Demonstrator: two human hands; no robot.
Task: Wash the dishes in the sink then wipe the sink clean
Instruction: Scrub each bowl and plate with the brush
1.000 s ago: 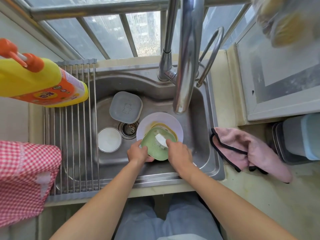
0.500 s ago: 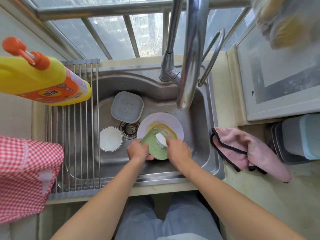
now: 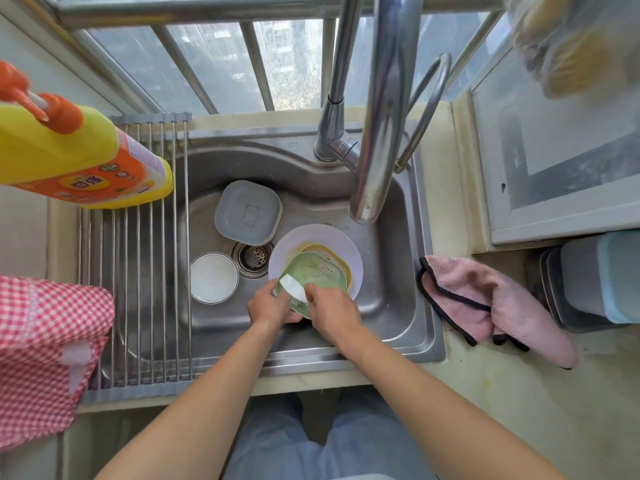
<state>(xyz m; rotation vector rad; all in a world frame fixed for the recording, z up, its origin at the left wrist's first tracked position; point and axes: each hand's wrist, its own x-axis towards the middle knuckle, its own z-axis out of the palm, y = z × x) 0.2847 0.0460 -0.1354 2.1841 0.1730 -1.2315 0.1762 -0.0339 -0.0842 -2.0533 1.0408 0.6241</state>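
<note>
Dish rack left over sink; cloth right on counter; faucet behind.

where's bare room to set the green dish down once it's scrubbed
The steel roll-up rack left of the basin shows bare bars between the yellow detergent bottle and red checked cloth. The basin floor is crowded: grey square lid, white round bowl, lilac plate.

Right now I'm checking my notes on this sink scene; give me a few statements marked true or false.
1. The left hand holds the green dish. True.
2. The right hand holds the pink cloth. False: it holds a white scrubber; the cloth lies on the counter.
3. The grey lid with a bear lies in the sink. True.
4. Water runs from the faucet. False: no stream shows.
</note>
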